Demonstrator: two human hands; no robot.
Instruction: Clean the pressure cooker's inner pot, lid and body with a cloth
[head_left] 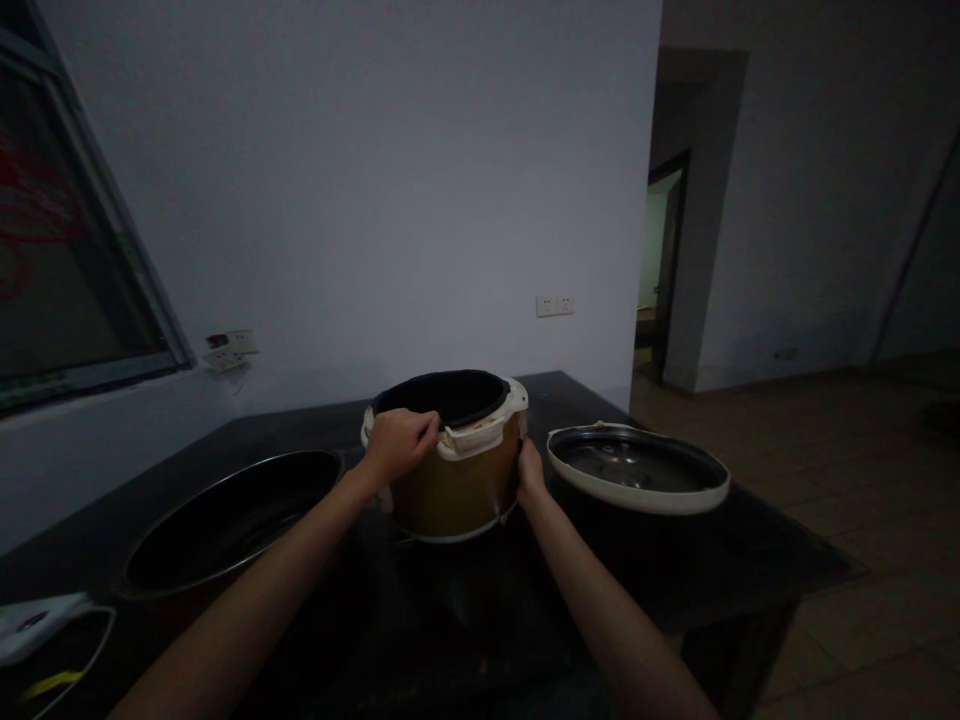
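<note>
In front of me on the dark table is an electric cooker point(451, 495) with a gold body and a white upper rim. Its black inner pot point(442, 395) sits inside, and the top is uncovered. My left hand point(401, 440) is closed over the near left part of the cooker's rim. Against the cooker's right side is my right hand point(530, 468), gripping it low with the fingers mostly hidden behind the body. The round lid point(649, 495), with a pale edge and dark inner face, lies upturned to the right.
A wide black pan point(232, 520) stands at left beside my forearm. A white device point(41, 620) with a cord lies at the lower left. The table point(795, 560) meets a wall with sockets point(555, 306) behind; its right edge borders the tiled floor.
</note>
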